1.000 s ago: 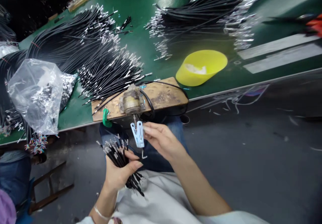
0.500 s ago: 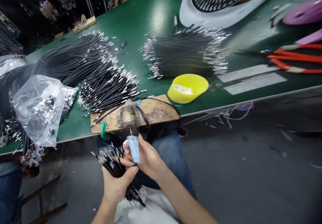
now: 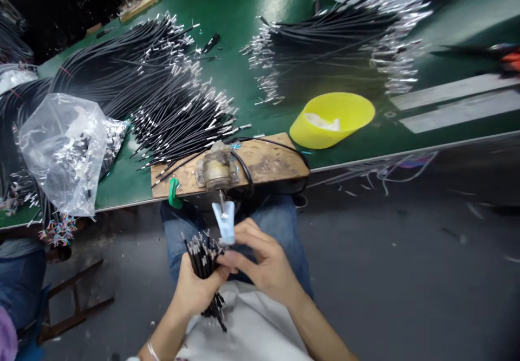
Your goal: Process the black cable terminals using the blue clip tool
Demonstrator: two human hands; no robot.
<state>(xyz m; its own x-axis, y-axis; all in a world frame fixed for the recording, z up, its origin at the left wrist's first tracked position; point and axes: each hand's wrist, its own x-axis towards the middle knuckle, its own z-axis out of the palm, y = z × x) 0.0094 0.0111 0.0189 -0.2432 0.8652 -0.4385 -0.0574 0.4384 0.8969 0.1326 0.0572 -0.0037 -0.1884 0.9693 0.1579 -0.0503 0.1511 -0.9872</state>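
Head view, clock directions read as on a dial over the picture.

Item: cable bundle [image 3: 203, 261], one, at 7 o'clock from the light-blue clip [image 3: 226, 220]. Many short black strands with bare silvery tips, upper ends slightly fanned and uneven; lower ends black, hanging over a white cloth [image 3: 264, 323]. Upright with a slight tilt.

Item: left hand [image 3: 199, 288], wrapped around the bundle's middle, thumb across the near side. Grip placed there, it seems, to keep the strands together while leaving the tips exposed.

Item: right hand [image 3: 266, 261], between 4 and 5 o'clock from the clip. Fingers bent, thumb tip against or just beside the bundle and the left hand; whether it pinches a strand cannot be told.

Item: clip, at 6 o'clock from the motor [image 3: 218, 170], wider at its top; the motor's shaft reaches its upper part, apparently its support.

Item: wooden board [image 3: 268, 158], under the motor, along the edge of the green desk [image 3: 233, 93]. Placement probably lets the shaft project towards the person. Green clamp [image 3: 174, 193], at 8 o'clock from the motor, presumably steadies the board.

Item: cable pile [image 3: 179, 115], 11 o'clock from the motor, tips facing mostly right, likely for easy reach.
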